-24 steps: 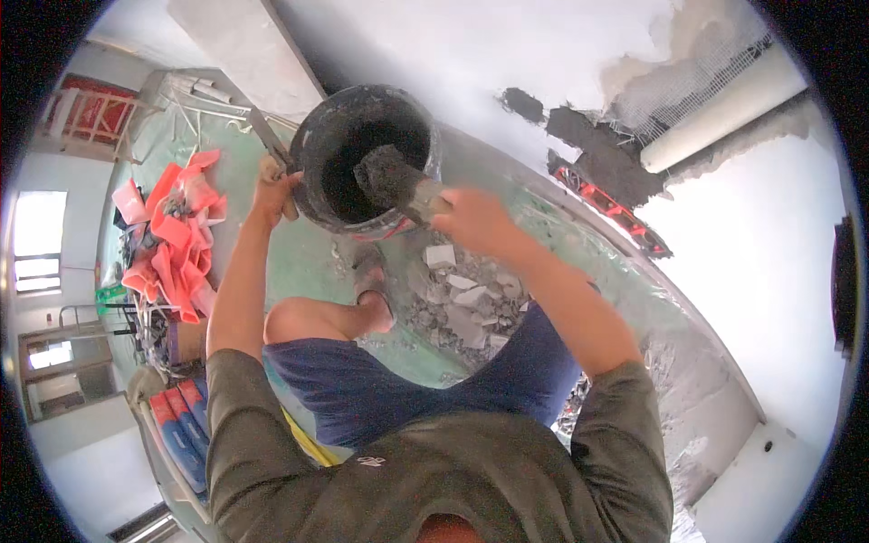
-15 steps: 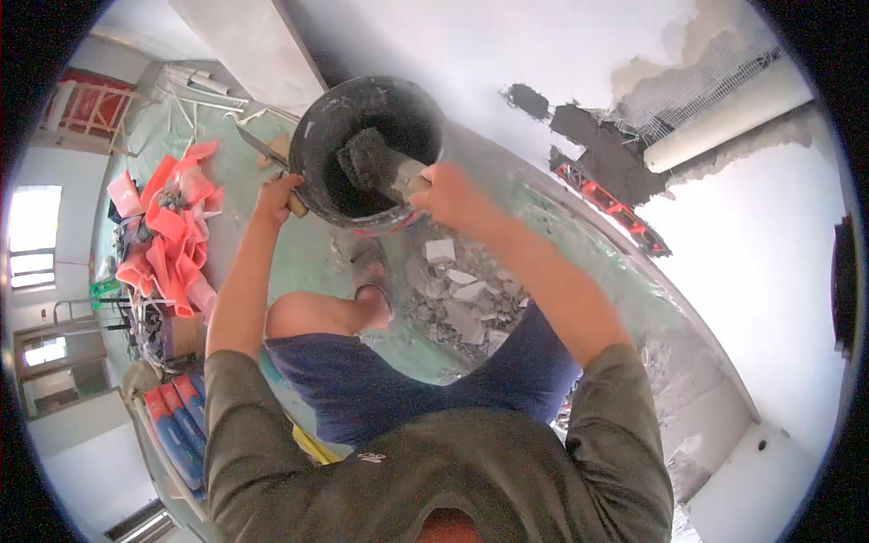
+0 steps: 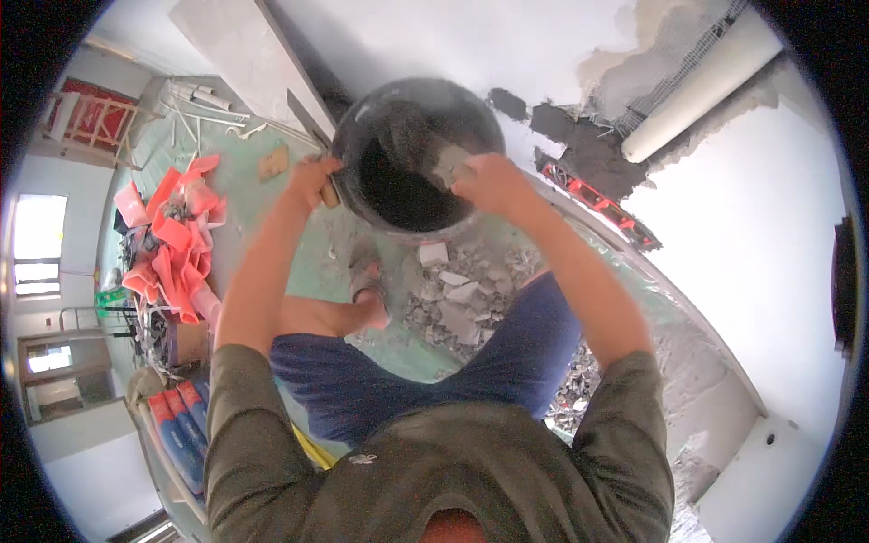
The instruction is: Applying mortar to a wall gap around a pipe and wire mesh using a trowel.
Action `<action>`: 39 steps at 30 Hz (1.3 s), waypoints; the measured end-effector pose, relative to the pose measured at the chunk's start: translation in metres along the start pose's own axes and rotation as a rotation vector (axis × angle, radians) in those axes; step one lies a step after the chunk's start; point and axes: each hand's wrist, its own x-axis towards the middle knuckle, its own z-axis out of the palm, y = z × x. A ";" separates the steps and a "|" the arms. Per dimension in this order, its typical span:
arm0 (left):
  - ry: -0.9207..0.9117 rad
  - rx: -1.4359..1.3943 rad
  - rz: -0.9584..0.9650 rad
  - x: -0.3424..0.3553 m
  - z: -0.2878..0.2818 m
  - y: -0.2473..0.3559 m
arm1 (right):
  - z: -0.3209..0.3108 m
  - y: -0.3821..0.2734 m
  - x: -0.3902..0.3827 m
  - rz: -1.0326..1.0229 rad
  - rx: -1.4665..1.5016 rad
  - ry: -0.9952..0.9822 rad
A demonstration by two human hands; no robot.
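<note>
Fingers of the left hand are gripping the rim of a black bucket at its nine o'clock side, holding it up before a white wall. At the bucket's three o'clock, the right hand is clenching a trowel that is reaching into dark mortar. Rubble is lying at six o'clock, below the bucket, and red bags are lying at nine.

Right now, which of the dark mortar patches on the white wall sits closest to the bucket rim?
The small dark patch just right of the black bucket, almost touching its rim. The larger patch lies farther right, beside the white pipe.
</note>
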 end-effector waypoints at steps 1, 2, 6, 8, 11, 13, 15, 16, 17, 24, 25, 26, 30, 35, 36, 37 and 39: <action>0.027 -0.080 0.013 0.010 -0.013 -0.024 | 0.006 0.002 -0.002 0.097 0.054 -0.014; 0.055 -0.157 0.020 0.017 -0.027 -0.038 | 0.014 0.004 -0.003 0.197 0.113 -0.033; 0.081 -0.084 -0.060 0.018 -0.048 -0.037 | 0.025 0.018 -0.013 0.153 0.113 -0.015; 0.277 0.272 0.034 -0.007 -0.017 -0.012 | 0.019 0.026 -0.027 0.272 0.150 -0.060; 0.030 -0.056 0.013 -0.039 -0.034 0.013 | 0.024 0.009 -0.024 0.279 0.203 0.018; -0.064 -0.212 -0.035 -0.069 -0.025 0.023 | 0.027 0.000 -0.019 0.301 0.266 0.023; -0.199 -0.399 -0.065 -0.090 -0.005 0.021 | 0.026 -0.001 -0.016 0.310 0.325 0.031; -0.320 -0.516 -0.094 -0.089 0.002 0.011 | 0.026 0.000 -0.014 0.291 0.323 0.065; -0.322 -0.520 -0.094 -0.092 0.011 0.006 | 0.025 0.001 -0.013 0.270 0.321 0.098; -0.453 -0.533 -0.189 -0.127 0.074 -0.015 | 0.004 -0.016 -0.004 0.331 0.322 0.142; -0.442 -0.528 -0.177 -0.120 0.074 -0.025 | -0.009 -0.022 -0.004 0.348 0.273 0.126; -0.416 -0.536 -0.155 -0.109 0.073 -0.037 | -0.015 -0.026 -0.003 0.354 0.233 0.108; -0.434 -0.440 -0.083 -0.089 0.095 -0.054 | -0.026 -0.034 -0.007 0.320 0.195 0.208; -0.456 -0.566 -0.022 -0.089 0.112 -0.041 | -0.037 -0.076 -0.009 0.262 0.039 0.191; -0.486 -0.604 -0.014 -0.089 0.117 -0.036 | -0.031 -0.081 -0.010 0.256 0.029 0.191; -0.513 -0.641 -0.008 -0.088 0.121 -0.034 | -0.017 -0.084 -0.011 0.205 -0.073 0.226; -0.533 -0.694 0.017 -0.084 0.125 -0.035 | 0.000 -0.092 -0.011 0.147 -0.178 0.259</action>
